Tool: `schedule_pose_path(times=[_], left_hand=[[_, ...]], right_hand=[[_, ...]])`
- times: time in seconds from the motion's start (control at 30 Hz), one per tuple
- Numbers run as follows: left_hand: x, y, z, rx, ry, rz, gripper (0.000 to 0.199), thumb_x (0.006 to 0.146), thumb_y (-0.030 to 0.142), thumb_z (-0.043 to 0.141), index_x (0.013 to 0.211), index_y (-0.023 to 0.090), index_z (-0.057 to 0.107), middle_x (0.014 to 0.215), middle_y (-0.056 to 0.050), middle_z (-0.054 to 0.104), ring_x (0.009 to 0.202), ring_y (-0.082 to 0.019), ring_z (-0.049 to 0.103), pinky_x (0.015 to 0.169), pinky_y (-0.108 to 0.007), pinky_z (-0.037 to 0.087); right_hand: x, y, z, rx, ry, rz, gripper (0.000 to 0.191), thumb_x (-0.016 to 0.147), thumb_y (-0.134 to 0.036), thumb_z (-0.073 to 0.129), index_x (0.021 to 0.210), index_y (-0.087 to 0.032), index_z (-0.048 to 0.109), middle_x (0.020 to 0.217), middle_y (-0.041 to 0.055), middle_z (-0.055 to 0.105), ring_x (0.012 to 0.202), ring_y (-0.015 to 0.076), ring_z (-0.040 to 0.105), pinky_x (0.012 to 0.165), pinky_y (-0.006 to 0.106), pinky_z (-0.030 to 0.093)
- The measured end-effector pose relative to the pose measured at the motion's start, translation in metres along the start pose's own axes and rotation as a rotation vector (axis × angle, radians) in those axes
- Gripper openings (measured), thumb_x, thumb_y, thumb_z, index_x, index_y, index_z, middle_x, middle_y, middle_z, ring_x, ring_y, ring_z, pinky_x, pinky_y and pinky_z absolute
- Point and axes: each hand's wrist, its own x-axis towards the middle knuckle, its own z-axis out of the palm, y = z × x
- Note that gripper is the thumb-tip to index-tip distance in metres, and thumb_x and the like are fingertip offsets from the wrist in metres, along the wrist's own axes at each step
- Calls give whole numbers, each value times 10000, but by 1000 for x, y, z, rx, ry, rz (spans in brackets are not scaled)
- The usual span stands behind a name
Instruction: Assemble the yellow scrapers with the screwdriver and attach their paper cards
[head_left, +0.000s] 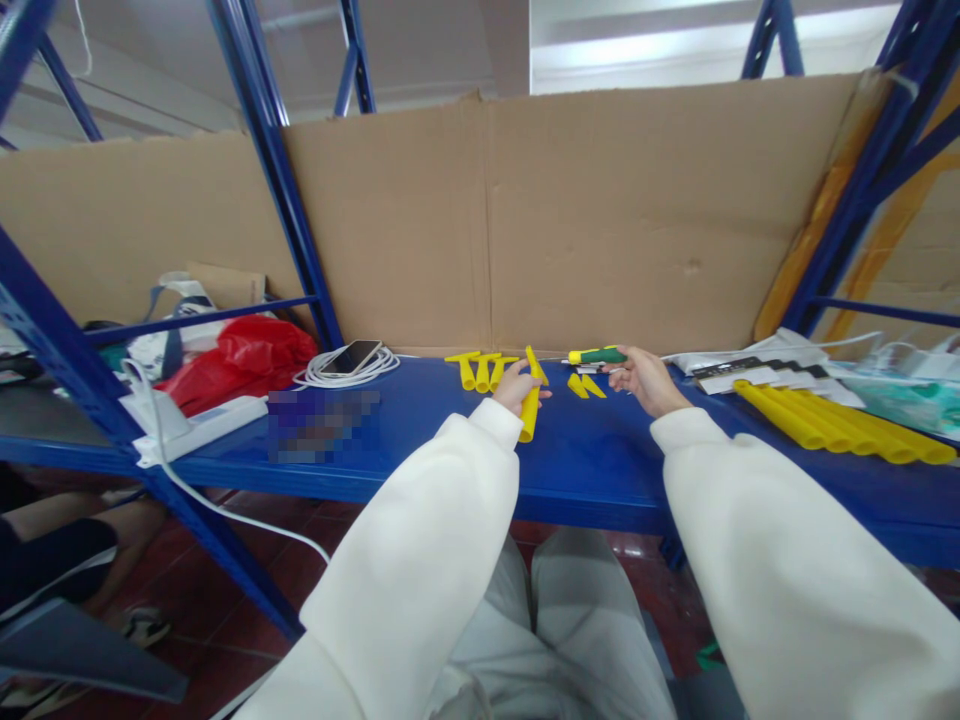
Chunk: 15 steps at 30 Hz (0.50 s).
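We see a phone [354, 357] touching a coiled white cable [382, 365], a red plastic bag [241, 355] behind a white power strip [217, 425], and brown cardboard [637, 210] standing behind a blue metal post [289, 200].

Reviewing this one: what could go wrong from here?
The green-handled tool in the right hand points toward the left hand, so a slip might jab it. The two small yellow pieces lie near the right hand and could get knocked aside.
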Motion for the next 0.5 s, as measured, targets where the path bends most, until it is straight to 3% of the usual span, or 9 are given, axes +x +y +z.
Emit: schedule_pose_path(times=[0.27, 0.5], left_hand=[[-2, 1, 0, -12, 2, -15, 702, 844, -13, 486, 1492, 221, 355, 1170, -122, 667, 702, -148, 715, 420, -176, 413], [-2, 1, 0, -18, 24, -17, 695, 845, -7, 493, 1487, 227, 369, 1158, -118, 673, 693, -147, 714, 416, -174, 413]], right_hand=[[-5, -4, 1, 0, -14, 0, 351, 793, -499, 718, 834, -197, 543, 578, 9, 659, 355, 88, 516, 345, 182, 392], [-7, -6, 4, 76, -88, -21, 269, 814, -365, 736, 758, -192, 537, 667, 21, 696, 455, 77, 585, 440, 169, 476]])
